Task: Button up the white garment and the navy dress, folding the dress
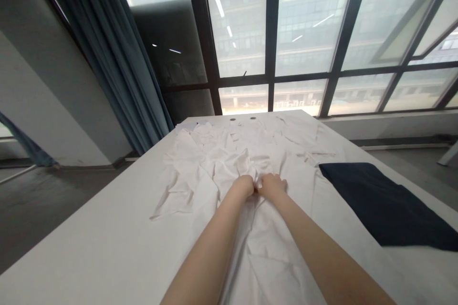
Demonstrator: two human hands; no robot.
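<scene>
From here I see my left hand (244, 187) and right hand (272, 188) close together, just beside each other, both curled shut and pinching a bunched fold of white cloth (259, 257). The cloth lies spread and wrinkled across the middle of the white table (77, 240), its creases running out from my grip towards the far end. To the right, a dark navy cloth (372, 202) lies flat on the table, well apart from my hands and close to the table's right edge. Beyond the far end of the table stands a tall dark-framed window (300, 24), with a blue-grey curtain (119, 71) hanging to its left.
</scene>
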